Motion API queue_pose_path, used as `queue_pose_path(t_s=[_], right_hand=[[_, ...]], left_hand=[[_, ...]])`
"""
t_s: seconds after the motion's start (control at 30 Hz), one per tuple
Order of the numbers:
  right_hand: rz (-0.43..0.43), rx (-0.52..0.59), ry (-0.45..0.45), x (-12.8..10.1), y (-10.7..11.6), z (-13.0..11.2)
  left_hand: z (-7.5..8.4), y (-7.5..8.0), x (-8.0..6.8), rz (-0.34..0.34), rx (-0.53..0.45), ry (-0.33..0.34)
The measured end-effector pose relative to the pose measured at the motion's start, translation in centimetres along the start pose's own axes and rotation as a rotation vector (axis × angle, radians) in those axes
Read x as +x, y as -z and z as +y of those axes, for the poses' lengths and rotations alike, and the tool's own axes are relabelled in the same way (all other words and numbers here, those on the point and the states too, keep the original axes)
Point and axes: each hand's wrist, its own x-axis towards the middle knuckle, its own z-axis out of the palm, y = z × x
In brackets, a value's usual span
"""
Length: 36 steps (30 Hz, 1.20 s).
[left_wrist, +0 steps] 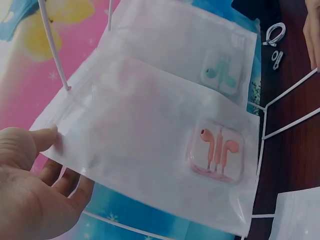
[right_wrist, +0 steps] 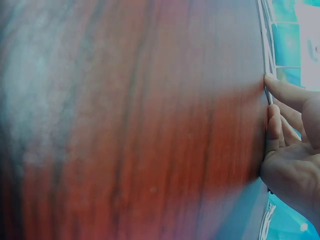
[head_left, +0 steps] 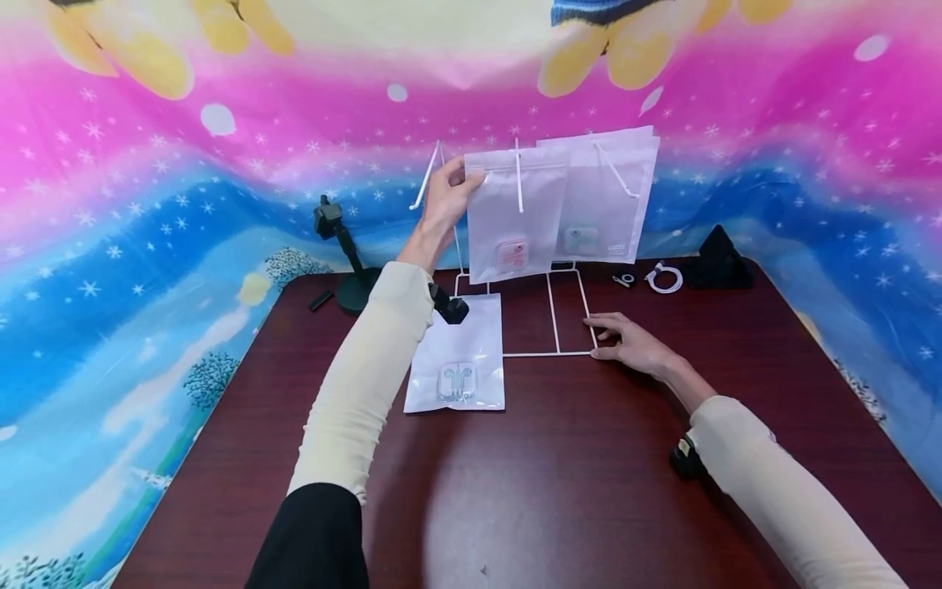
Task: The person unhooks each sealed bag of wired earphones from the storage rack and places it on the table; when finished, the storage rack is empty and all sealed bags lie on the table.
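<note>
My left hand [head_left: 445, 200] pinches the upper left edge of a white zip bag [head_left: 495, 217] between thumb and fingers. Pink earphones [left_wrist: 218, 152] in a clear case show through the bag's lower part. This bag hangs at the middle hook [head_left: 519, 184] of a white wire display rack [head_left: 553, 315]. Behind it, to the right, another white bag [head_left: 602, 214] with mint-green earphones [left_wrist: 221, 75] hangs from the right hook. With thumb at the front corner and fingers along the side rail, my right hand [head_left: 633, 348] holds the rack's base.
A white bag with earphones [head_left: 456, 352] lies across the base's left part. The left hook [head_left: 423, 184] carries no bag. Behind left stand a black stand [head_left: 353, 278] and a small black object [head_left: 320, 300]. A white cable [head_left: 666, 279] and black holder [head_left: 717, 262] sit behind right.
</note>
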Motion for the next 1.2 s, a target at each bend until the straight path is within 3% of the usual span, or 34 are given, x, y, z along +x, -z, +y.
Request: queue_pose_path(t_s=[0.3,0.63,1.2], right_hand=[[0.012,-0.002,-0.001,0.1,0.0,0.2],[0.008,0.017,0.002,0.0,-0.1,0.0],[0.021,0.006,0.001,-0.1,-0.2,-0.1]], left_hand=[[0.2,0.4,-1.8,0.007,-0.051,0.003],[0.2,1.0,-4.1,0.009,0.006,0.021],[-0.2,1.7,-8.3,-0.015,-0.032,-0.040]])
